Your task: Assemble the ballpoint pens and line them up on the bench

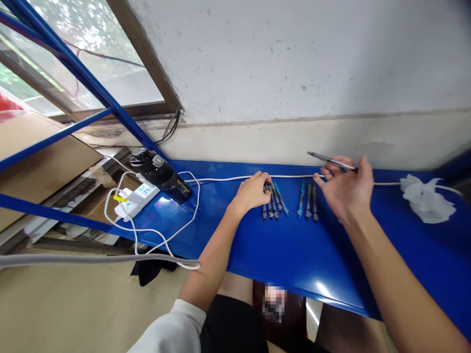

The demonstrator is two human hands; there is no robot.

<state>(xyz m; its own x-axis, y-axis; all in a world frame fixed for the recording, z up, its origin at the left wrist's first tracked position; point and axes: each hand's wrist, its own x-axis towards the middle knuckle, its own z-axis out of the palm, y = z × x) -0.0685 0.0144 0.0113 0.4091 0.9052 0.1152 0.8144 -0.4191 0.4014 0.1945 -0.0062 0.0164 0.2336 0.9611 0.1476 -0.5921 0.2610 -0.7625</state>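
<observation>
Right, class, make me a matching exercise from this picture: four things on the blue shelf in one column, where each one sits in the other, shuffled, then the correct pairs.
Things:
1. dark pen
2. black bottle
3. power strip
4. crumpled white paper

Places:
A. lying on its side beside the power strip
B. far right of the shelf
C. held in the right hand
D. left end of the shelf, with white cable

Pairs: 1-C, 2-A, 3-D, 4-B
</observation>
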